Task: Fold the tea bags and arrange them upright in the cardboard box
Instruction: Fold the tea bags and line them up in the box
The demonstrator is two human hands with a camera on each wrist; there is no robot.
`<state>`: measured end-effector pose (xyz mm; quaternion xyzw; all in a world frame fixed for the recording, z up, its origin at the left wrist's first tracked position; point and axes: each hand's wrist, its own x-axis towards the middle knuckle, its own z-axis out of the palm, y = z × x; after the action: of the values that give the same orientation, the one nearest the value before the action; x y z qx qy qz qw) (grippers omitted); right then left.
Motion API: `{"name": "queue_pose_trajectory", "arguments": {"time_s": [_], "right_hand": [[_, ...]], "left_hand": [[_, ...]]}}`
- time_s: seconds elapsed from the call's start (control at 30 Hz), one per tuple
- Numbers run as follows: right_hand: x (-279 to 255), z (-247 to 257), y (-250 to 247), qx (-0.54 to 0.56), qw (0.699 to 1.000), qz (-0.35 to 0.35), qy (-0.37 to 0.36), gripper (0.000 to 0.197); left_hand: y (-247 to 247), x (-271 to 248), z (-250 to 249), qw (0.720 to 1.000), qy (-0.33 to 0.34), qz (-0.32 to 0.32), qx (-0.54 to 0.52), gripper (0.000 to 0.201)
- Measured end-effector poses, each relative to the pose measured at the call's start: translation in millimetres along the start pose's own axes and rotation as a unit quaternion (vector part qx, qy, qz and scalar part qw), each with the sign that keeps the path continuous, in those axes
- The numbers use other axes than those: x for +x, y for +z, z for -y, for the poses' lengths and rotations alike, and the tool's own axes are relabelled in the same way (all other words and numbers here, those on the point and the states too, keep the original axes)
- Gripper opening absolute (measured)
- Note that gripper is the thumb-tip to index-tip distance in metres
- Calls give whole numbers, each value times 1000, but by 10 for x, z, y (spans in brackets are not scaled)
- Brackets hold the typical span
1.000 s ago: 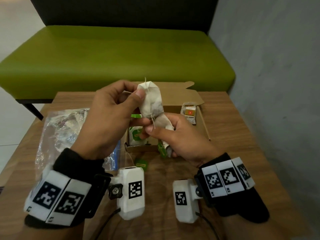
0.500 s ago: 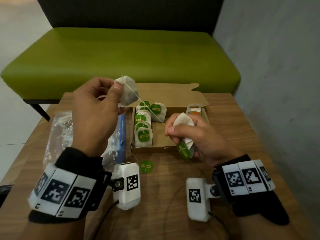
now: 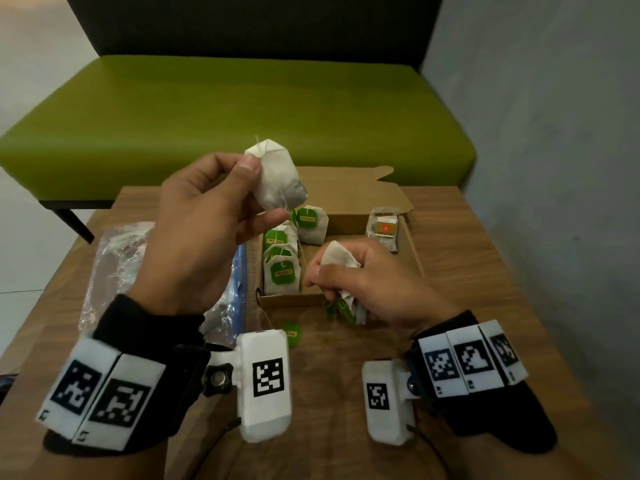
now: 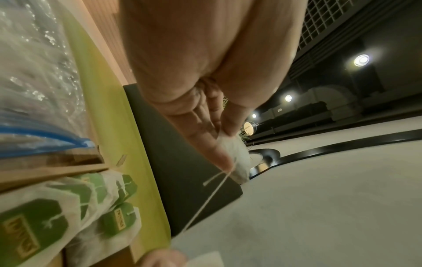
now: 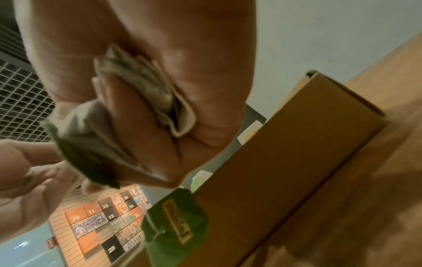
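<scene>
1. Head view: the left hand (image 3: pixel 204 233) is raised above the table (image 3: pixel 467 271), at about 11 o'clock from the cardboard box (image 3: pixel 414 252). Thumb and fingers pinch one white tea bag (image 3: pixel 277 180) by its upper corner; the bag hangs clear of the box.
2. A thin string (image 3: pixel 294 247) runs down from that bag toward 5 o'clock, to the right hand (image 3: pixel 367 282).
3. The right hand is low, over the near right part of the box. Its fingers are curled round a bunch of tea bags (image 3: pixel 337 259); green tags (image 3: pixel 341 308) stick out below the fist.
4. Right wrist view: folded paper bags (image 5: pixel 146 94) are pressed between the closed fingers and the palm.
5. Left wrist view: the fingertips (image 4: pixel 220 155) pinch the white bag with the string trailing away below.
6. The box lies open at 12 o'clock from the wrists, lid flap back. A row of green-tagged tea bags (image 3: pixel 282 273) stands upright along its left side; one more stands at the far middle.
7. A bag with an orange tag (image 3: pixel 383 230) stands at the far right corner.
8. A loose green tag (image 3: pixel 291 334) lies on the table at 6 o'clock from the box.
9. A clear plastic bag (image 3: pixel 117 261) lies at 9 o'clock from the box.
</scene>
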<state>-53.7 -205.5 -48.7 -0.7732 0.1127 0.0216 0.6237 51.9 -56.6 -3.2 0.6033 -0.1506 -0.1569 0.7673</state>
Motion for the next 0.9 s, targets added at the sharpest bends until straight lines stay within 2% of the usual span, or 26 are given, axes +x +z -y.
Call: {"name": "queue_pose_trajectory", "arguments": {"time_s": [0.2, 0.27, 0.33, 0.37, 0.43, 0.53, 0.63, 0.7, 0.77, 0.83, 0.9], "right_hand": [[47, -62, -49, 8, 995, -97, 21, 19], [43, -70, -59, 1, 994, -107, 17, 20], [38, -60, -60, 26, 993, -117, 18, 24], [36, -43, -66, 58, 991, -122, 23, 27], [28, 11, -87, 153, 979, -127, 41, 29], [46, 41, -108, 225, 965, -129, 42, 26], [66, 36, -95, 213, 971, -109, 18, 20], [45, 86, -72, 198, 976, -89, 0, 17], [29, 136, -31, 188, 979, -77, -24, 15], [33, 145, 25, 151, 985, -67, -49, 12], [54, 138, 94, 107, 991, -60, -52, 9]], "left_hand": [[-16, -11, -8, 997, -4, 53, 56, 17], [-11, -33, -14, 993, 5, 96, 61, 17], [-16, -49, 3, 983, 31, 139, 113, 19], [-17, -52, 28, 972, 48, 154, 170, 21], [-24, -37, 114, 930, 92, 168, 315, 20], [-10, -12, 253, 861, 157, 140, 463, 18], [28, 17, 329, 841, 190, 89, 498, 17], [36, 47, 376, 842, 196, 60, 500, 16], [37, 78, 413, 853, 184, 30, 487, 16], [34, 101, 438, 882, 155, -1, 445, 17], [34, 104, 444, 923, 113, -17, 368, 18]]}}
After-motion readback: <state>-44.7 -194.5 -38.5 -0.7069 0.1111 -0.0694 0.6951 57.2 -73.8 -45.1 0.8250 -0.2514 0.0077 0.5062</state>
